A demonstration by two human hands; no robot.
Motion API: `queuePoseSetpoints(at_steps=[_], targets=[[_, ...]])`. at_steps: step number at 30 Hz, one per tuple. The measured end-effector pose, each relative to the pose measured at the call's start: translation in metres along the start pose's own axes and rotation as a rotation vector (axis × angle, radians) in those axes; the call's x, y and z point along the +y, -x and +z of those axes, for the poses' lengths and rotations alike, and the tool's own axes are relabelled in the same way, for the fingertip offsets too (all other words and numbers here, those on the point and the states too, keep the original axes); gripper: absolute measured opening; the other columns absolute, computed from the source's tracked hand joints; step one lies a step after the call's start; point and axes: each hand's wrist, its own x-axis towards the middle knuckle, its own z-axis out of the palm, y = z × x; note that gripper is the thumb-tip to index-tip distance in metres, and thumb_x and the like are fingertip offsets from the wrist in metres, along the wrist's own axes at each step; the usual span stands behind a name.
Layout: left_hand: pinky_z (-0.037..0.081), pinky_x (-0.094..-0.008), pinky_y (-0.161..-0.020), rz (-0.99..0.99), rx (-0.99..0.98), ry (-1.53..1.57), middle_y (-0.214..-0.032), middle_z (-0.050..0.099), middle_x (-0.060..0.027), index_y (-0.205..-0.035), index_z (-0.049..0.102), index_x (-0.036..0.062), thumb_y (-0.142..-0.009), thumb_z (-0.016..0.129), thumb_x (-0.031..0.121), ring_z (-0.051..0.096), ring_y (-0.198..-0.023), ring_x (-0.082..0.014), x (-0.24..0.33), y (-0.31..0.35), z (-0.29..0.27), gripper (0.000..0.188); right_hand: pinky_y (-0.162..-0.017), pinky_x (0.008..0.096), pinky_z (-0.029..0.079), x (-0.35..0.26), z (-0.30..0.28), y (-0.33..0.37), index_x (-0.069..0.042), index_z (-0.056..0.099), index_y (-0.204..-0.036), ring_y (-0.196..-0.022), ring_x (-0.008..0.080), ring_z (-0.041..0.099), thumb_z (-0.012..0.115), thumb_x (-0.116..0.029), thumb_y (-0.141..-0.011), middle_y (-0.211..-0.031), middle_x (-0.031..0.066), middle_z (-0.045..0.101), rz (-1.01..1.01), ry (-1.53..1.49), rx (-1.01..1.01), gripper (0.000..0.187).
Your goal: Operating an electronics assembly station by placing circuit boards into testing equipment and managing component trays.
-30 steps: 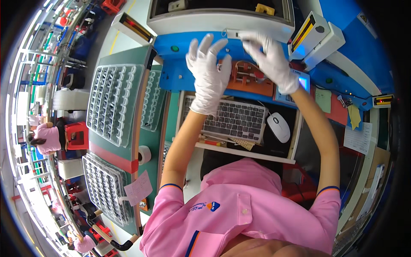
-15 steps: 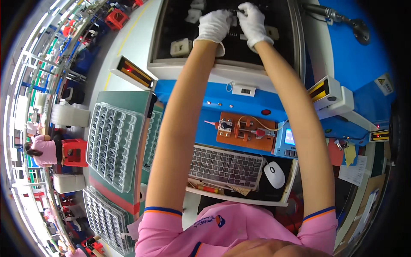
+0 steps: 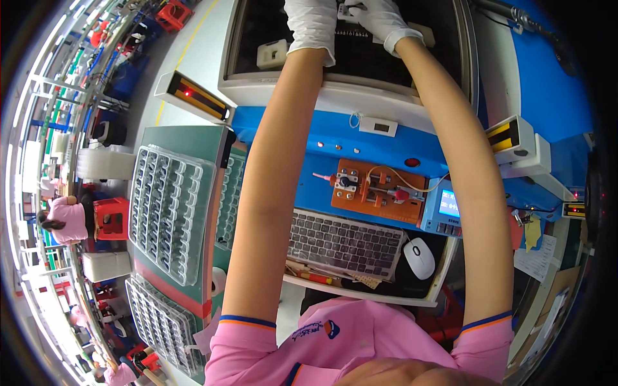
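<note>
Both my hands wear white gloves and reach over the dark bed of a blue machine (image 3: 380, 77). My left hand (image 3: 311, 26) is partly cut off by the top edge, so its fingertips are out of sight. Beside it my right hand (image 3: 381, 20) has its fingers bent and pressed together near a small light-coloured part (image 3: 347, 13); what they grip is too small to make out. Just below lies a row of small pin-like pieces (image 3: 351, 33). A cream block (image 3: 273, 54) sits left of my hands, and another pale block (image 3: 421, 35) is partly behind my right hand.
Sensor posts (image 3: 193, 95) flank the bed. Nearer me are an orange clamp fixture (image 3: 378, 193), a small display unit (image 3: 444, 206), a keyboard (image 3: 344, 244) and a white mouse (image 3: 420, 258). Clear moulded trays (image 3: 168, 215) are stacked at left. A person in pink (image 3: 66, 220) sits far left.
Both hands have gone farther up toward the top edge, and the left hand's fingers have left the view. The right fingers have drawn in beside the small part. The view has shifted slightly.
</note>
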Motion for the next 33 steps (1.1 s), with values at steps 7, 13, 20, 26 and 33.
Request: queuePoseSetpoints(at_steps=[7,13,20,26,33], targets=[[0.012,-0.0571,-0.119,0.207,-0.142,0.104,-0.100,0.068,-0.0001,-0.111,0.066,0.0157,-0.093,0.064,0.014,0.064,-0.086,-0.0182,0.059,0.144,-0.100,0.018,-0.084,0.0336,0.054,-0.046,-0.055,0.063,-0.007,0.058,-0.128,-0.098,0.0260,0.065,0.055,-0.005,-0.094,-0.119,0.0154,0.065,-0.320,-0.214,0.516,0.033],[0.000,-0.0590,-0.117,-0.404,-0.410,0.177,-0.089,0.073,0.0006,-0.108,0.065,0.0133,-0.101,0.055,0.021,0.068,-0.090,-0.0135,0.042,0.210,-0.152,0.014,-0.079,0.0447,0.044,-0.074,-0.109,0.237,-0.007,0.057,-0.111,-0.086,0.0333,0.055,0.065,-0.012,-0.085,-0.087,0.0142,0.055,-0.485,0.192,0.048,0.029],[-0.007,-0.0697,-0.111,-0.311,-0.509,-0.028,-0.089,0.072,0.0020,-0.106,0.064,0.0138,-0.103,0.053,0.027,0.069,-0.092,-0.0132,0.023,0.208,-0.150,0.018,-0.073,0.0437,0.047,-0.022,-0.107,0.266,-0.007,0.053,-0.093,-0.085,0.0304,0.060,0.072,-0.021,-0.081,-0.085,0.0117,0.058,-0.288,0.342,-0.250,0.027],[0.045,-0.0456,-0.097,-0.345,-0.593,0.137,-0.088,0.072,-0.0051,-0.103,0.066,0.0066,-0.100,0.058,0.020,0.071,-0.086,-0.0163,0.016,0.189,-0.161,0.016,-0.071,0.0467,0.049,-0.029,-0.100,0.258,-0.006,0.056,-0.087,-0.078,0.0353,0.062,0.073,-0.014,-0.077,-0.078,0.0151,0.061,-0.223,0.233,-0.144,0.021],[0.052,-0.0276,-0.085,-0.463,-0.314,0.362,-0.093,0.070,-0.0086,-0.105,0.067,-0.0003,-0.101,0.056,0.013,0.066,-0.090,-0.0135,0.035,0.205,-0.163,0.018,-0.082,0.0450,0.048,-0.048,-0.092,0.294,-0.005,0.057,-0.106,-0.091,0.0351,0.060,0.065,-0.007,-0.084,-0.095,0.0134,0.062,-0.357,-0.178,-0.046,0.024]])
